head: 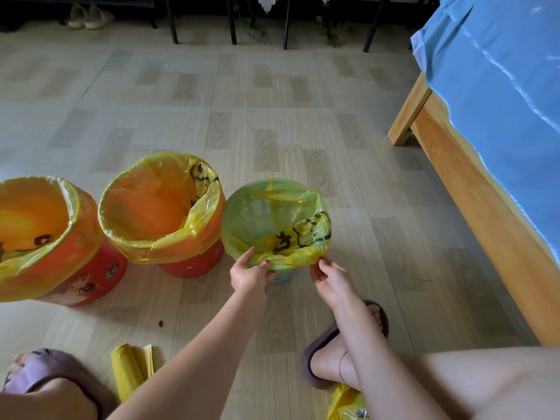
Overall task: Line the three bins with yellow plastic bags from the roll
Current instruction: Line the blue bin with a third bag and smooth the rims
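Three bins stand in a row on the floor. The left red bin and the middle red bin each have a yellow bag folded over the rim. The small light-blue bin on the right carries a yellow bag over its mouth. My left hand pinches the bag's hem at the near rim. My right hand pinches the hem at the near right of the rim. The yellow roll of bags lies on the floor near my left foot.
A wooden bed frame with a blue sheet runs along the right. Dark table legs and shoes stand at the far wall. My slippered feet rest on the floor, with another yellow bag piece by the right one.
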